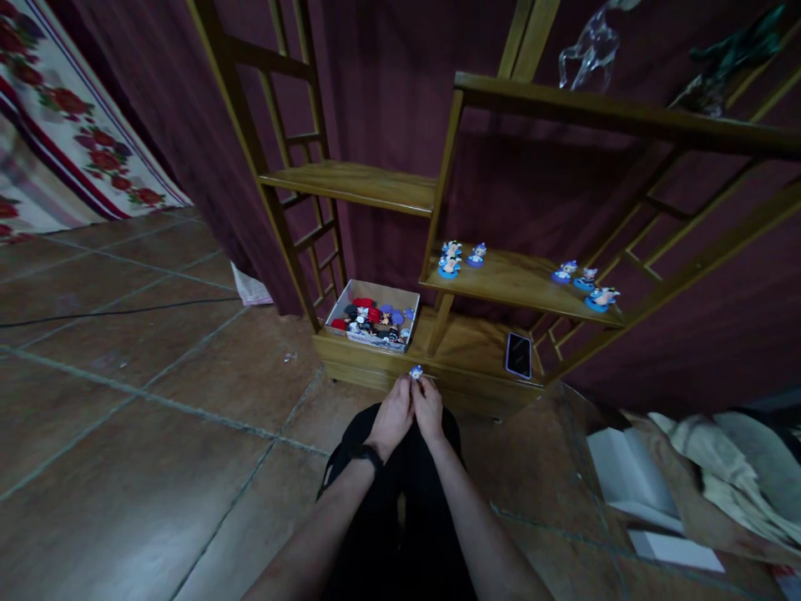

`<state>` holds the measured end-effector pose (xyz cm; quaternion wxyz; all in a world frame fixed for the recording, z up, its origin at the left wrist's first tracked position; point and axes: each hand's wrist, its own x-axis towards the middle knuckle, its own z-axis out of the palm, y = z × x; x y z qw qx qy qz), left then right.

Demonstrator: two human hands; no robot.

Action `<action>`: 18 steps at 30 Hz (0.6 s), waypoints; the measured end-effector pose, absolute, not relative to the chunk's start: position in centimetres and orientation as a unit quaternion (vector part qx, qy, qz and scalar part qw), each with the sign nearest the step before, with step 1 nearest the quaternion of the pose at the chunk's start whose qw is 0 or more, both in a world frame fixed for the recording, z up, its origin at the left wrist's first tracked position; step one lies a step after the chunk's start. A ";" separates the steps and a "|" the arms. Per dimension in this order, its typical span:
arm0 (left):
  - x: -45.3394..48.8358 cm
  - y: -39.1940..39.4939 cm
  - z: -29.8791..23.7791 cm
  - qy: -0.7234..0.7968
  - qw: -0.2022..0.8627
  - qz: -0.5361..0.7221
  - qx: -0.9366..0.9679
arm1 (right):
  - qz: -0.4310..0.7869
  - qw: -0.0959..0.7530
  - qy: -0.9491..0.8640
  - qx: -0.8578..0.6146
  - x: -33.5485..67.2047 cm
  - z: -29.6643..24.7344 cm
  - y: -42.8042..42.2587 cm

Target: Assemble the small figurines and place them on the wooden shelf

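My left hand (391, 417) and my right hand (429, 409) meet in front of me, above my dark-trousered knees. Both pinch one small blue-and-white figurine (416, 372) at the fingertips. Just beyond them is the bottom board of a wooden shelf unit (476, 342). A white box (374, 315) full of small red, black and blue figurines sits on that board at the left. On the middle shelf (519, 284) stand blue-based figurines in two groups, one at the left (460, 257) and one at the right (585, 284).
A dark phone (518, 355) lies flat on the bottom board at the right. White boxes or papers (632, 476) and crumpled cloth (732, 476) lie on the tiled floor at the right. A black cable (113, 313) runs across the floor at the left. A dark red curtain hangs behind the shelves.
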<state>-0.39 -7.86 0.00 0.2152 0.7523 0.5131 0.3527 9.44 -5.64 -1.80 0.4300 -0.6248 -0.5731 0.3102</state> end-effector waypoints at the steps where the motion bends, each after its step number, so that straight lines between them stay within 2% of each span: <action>1: -0.3 -7.9 0.0 0.513 0.201 0.342 0.761 | 0.312 0.431 -0.573 -0.623 9.4 -1.8 -5.6; 6: -0.3 -8.0 -0.7 0.514 0.140 0.315 0.786 | 0.324 0.454 -0.569 -0.604 9.6 -2.1 -5.3; 18: -0.3 -8.3 -0.8 0.470 0.116 0.291 0.825 | 0.320 0.502 -0.556 -0.579 10.7 -2.1 -5.8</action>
